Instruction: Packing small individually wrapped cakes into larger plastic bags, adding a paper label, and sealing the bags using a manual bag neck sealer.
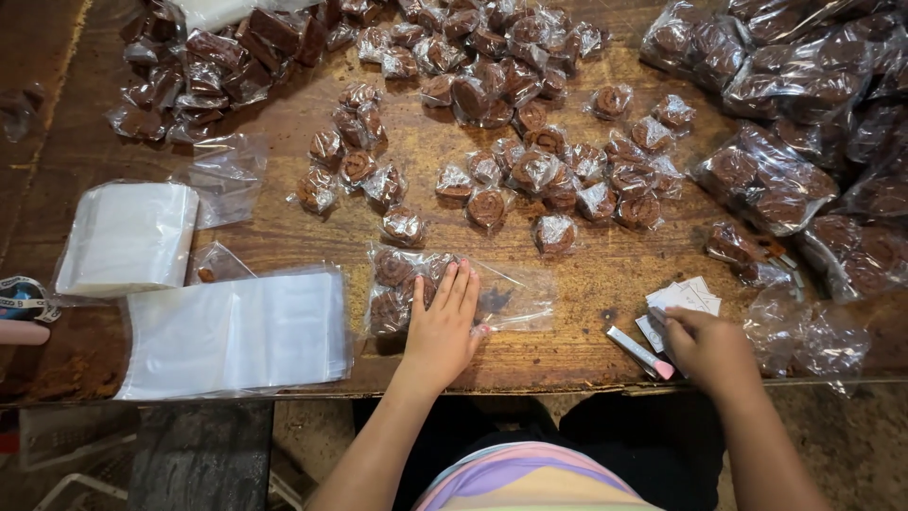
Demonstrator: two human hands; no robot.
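My left hand [443, 326] lies flat, fingers together, on a clear plastic bag [515, 295] that holds a few brown spiral sweets at its left end. My right hand [707, 348] rests at the table's front edge, its fingertips on a small stack of white paper slips [689, 297]. A small white tube with a pink cap [639, 352] lies just left of that hand. Several individually wrapped brown spiral sweets [530, 170] are scattered across the wooden table [605, 274] beyond both hands.
Stacks of empty clear bags lie at the front left [236, 333] and further left [128, 237]. Filled bags of sweets [766, 175] pile up at the right. More wrapped brown pieces [208, 66] sit at the back left. A tape roll [21, 295] is at the left edge.
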